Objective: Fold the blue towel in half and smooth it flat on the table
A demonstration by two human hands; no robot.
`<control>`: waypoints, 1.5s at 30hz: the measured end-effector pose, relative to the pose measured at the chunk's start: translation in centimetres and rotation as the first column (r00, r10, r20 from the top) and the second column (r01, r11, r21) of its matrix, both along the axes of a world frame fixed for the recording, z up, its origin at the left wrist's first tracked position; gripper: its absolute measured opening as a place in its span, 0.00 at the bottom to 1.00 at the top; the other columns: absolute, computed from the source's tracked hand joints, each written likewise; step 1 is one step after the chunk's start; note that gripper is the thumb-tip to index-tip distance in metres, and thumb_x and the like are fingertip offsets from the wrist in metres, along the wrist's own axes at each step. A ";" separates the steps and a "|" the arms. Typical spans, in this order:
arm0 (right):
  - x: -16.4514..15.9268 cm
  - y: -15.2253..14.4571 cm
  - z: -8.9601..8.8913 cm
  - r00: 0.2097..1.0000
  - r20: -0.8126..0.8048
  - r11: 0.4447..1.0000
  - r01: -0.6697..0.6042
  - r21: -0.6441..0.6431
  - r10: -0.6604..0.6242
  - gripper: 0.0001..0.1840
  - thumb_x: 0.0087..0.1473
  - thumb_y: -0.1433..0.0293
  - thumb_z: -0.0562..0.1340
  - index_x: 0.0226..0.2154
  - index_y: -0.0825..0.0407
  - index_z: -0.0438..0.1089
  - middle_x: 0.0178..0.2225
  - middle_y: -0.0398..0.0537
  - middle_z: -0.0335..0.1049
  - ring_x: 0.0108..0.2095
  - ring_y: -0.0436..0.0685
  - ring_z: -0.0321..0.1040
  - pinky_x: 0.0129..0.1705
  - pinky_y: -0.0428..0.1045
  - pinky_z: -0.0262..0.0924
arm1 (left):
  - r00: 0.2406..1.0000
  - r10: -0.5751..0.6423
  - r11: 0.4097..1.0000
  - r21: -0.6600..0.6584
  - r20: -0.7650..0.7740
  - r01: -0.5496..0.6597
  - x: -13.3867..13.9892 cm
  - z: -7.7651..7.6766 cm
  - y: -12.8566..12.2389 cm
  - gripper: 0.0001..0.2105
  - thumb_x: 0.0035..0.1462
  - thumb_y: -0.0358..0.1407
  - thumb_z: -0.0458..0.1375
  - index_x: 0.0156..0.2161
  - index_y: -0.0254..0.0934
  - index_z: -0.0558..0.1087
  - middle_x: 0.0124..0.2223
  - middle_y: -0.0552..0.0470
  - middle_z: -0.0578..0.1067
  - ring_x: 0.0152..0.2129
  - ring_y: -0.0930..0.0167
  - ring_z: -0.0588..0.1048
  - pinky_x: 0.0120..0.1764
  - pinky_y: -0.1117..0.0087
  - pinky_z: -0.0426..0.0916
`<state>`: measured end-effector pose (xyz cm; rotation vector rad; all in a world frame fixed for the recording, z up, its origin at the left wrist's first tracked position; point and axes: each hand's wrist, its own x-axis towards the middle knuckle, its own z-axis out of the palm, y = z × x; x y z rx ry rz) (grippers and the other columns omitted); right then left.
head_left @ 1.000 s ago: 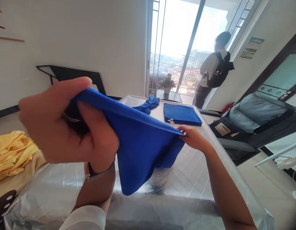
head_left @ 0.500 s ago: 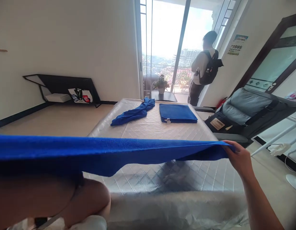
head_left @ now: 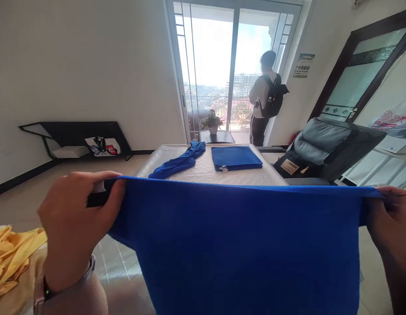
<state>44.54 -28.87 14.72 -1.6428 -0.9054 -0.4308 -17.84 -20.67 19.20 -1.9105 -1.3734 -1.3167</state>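
A blue towel (head_left: 242, 245) hangs stretched between my two hands, its top edge nearly level and its lower part running out of view. My left hand (head_left: 79, 203) pinches the upper left corner, where a small white label shows near the fingers. At the upper right corner, my right hand (head_left: 391, 214) is closed on the cloth, partly cut off by the frame edge. Beyond the towel, a crumpled blue cloth (head_left: 179, 161) and a flat, neat stack of blue towels (head_left: 236, 157) lie on the plastic-covered table (head_left: 204, 176).
Yellow cloth (head_left: 12, 253) lies in a heap at lower left. A potted plant (head_left: 213, 122) stands on a chair behind the table. One person with a backpack (head_left: 267, 96) stands by the glass door. A grey recliner (head_left: 334, 144) is at right.
The towel has turned from a sideways strip into a broad hanging sheet. My left hand has come into view holding its corner; my right hand has shifted right. The camera view has turned slightly.
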 end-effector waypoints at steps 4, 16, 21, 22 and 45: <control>-0.7 3.2 1.1 0.976 -0.073 0.938 -0.218 -0.271 0.206 0.15 0.53 0.54 0.67 0.36 0.46 0.71 0.36 0.49 0.73 0.34 0.57 0.68 0.38 0.54 0.60 | 0.962 0.024 0.989 -0.135 -0.271 -0.063 -0.5 0.7 5.7 0.12 0.66 0.46 0.52 0.41 0.44 0.73 0.37 0.51 0.76 0.40 0.61 0.74 0.47 0.59 0.71; -4.2 9.5 8.1 0.946 0.022 0.934 -0.315 -0.167 0.323 0.17 0.56 0.62 0.71 0.45 0.56 0.78 0.39 0.52 0.77 0.35 0.50 0.69 0.40 0.49 0.62 | 0.968 0.249 0.958 0.150 -0.019 -0.243 -4.9 1.7 9.0 0.22 0.70 0.52 0.47 0.49 0.36 0.73 0.45 0.44 0.77 0.45 0.59 0.72 0.53 0.50 0.66; -2.0 8.1 1.3 0.892 -0.128 0.842 -0.451 -0.296 0.433 0.08 0.53 0.67 0.72 0.37 0.49 0.79 0.34 0.47 0.77 0.33 0.53 0.71 0.39 0.50 0.64 | 0.967 0.173 0.983 -0.024 -0.186 -0.181 -4.8 -7.0 5.5 0.12 0.70 0.45 0.51 0.45 0.40 0.71 0.40 0.47 0.78 0.38 0.61 0.74 0.46 0.56 0.69; -1.5 8.0 -0.7 0.858 -0.177 0.797 -0.513 -0.319 0.482 0.09 0.51 0.65 0.73 0.37 0.49 0.80 0.35 0.48 0.77 0.34 0.55 0.73 0.39 0.51 0.65 | 0.961 0.109 0.980 -0.134 -0.253 -0.146 -4.4 -8.9 5.1 0.11 0.71 0.43 0.50 0.45 0.41 0.71 0.41 0.47 0.79 0.38 0.61 0.75 0.45 0.56 0.70; 1.1 3.7 -13.4 0.866 -0.119 0.638 -0.444 -0.629 0.486 0.10 0.47 0.48 0.65 0.32 0.27 0.80 0.38 0.42 0.83 0.31 0.73 0.79 0.35 0.68 0.75 | 0.965 -0.108 0.727 -0.681 -0.240 -0.088 -5.1 -18.1 -1.8 0.18 0.67 0.46 0.48 0.44 0.46 0.80 0.48 0.47 0.83 0.45 0.58 0.81 0.51 0.55 0.75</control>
